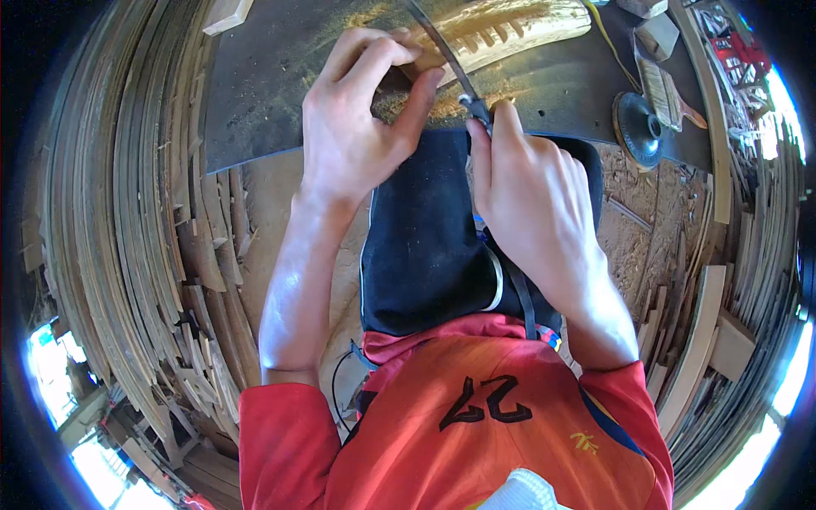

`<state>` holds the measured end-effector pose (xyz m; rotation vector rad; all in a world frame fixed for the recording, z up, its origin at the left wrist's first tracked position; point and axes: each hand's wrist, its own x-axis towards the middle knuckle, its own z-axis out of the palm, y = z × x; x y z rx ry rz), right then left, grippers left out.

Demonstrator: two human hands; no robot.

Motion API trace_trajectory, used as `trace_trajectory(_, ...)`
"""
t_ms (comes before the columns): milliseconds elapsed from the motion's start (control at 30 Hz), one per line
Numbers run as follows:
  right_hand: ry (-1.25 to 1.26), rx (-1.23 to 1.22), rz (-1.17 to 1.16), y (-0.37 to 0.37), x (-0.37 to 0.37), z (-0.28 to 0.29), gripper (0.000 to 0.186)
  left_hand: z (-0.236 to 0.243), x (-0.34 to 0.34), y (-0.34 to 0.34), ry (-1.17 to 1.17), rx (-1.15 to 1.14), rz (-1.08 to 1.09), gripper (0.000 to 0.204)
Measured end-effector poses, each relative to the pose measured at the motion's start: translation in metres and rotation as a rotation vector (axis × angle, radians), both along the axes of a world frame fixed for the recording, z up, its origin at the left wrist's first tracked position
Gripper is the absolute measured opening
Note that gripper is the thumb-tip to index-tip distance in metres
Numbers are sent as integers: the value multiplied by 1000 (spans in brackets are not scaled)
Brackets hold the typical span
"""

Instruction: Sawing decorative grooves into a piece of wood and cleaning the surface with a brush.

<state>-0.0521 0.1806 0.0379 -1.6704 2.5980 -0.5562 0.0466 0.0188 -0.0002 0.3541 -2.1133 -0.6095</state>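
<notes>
Bare hands at a dark worktop [263,110]. The left hand [361,115] bends thumb and fingers, parted, about the near end of the toothed pale wood [510,34]; firmness of hold cannot be told. The right hand [531,166] pinches the handle of a long, narrow tool [440,42], its blade crossing the wood between the hands. The worktop's edge runs beneath both wrists; bare surface opens leftward; a black disc [637,129] and brush [660,92] limit the right. Dark numerals mark the red shirt [399,425] below. Sawdust [365,15] lies beyond; planks [110,212] flank both sides.
</notes>
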Motion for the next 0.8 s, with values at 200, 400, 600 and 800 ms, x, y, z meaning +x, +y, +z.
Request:
trace_trajectory(200, -33, -6, -71, 49, 16, -13, 25, 1, 1, -2, -13, -13, 6, 20)
trace_trajectory(400, -16, -93, -12, 22, -5, -6, 28, -6, -9, -10, 76, -58, -36, 21)
trace_trajectory(600, -7, -106, -46, 32, 1, -19, 28, -4, -12, -2, 35, -122, 44, 20)
trace_trajectory(800, -120, 100, -136, 131, 16, -5, 23, -10, -10, -1, 39, -80, 58, 21)
